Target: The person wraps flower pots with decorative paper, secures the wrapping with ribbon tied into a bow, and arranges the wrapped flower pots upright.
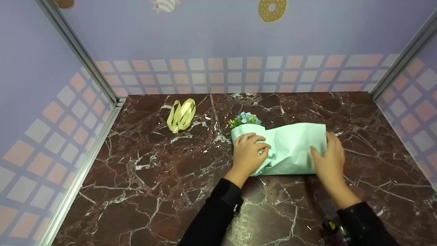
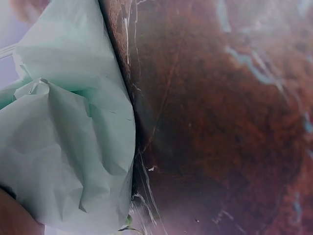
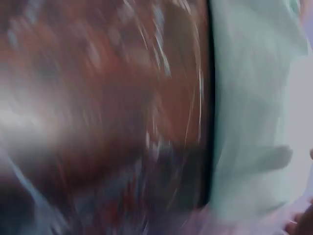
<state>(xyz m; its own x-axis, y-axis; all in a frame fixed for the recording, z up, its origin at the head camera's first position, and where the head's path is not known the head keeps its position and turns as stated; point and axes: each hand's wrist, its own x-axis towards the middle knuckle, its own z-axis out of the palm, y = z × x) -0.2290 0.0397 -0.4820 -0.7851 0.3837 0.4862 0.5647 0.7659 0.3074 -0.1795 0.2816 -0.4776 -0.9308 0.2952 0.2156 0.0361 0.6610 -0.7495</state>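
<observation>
Mint-green wrapping paper [image 1: 293, 147] lies folded around a small bunch of flowers [image 1: 246, 118], whose blue and green heads show past its left end. My left hand [image 1: 248, 152] grips the paper near the flowers, with fingers bent over the roll and thumb close to the index finger at the creases. At the paper's right end is my right hand [image 1: 329, 160], its thumb in front of the paper and its fingers spread past the edge. Creased paper [image 2: 63, 147] fills the left side of the left wrist view. In the right wrist view, fingertips [image 3: 296, 226] show beside the paper.
A looped yellow ribbon [image 1: 181, 116] lies on the dark marbled table [image 1: 164, 191], left of the flowers. Patterned panels [image 1: 218, 37] stand at the back and both sides. A small black and yellow thing [image 1: 330, 225] is near the right sleeve.
</observation>
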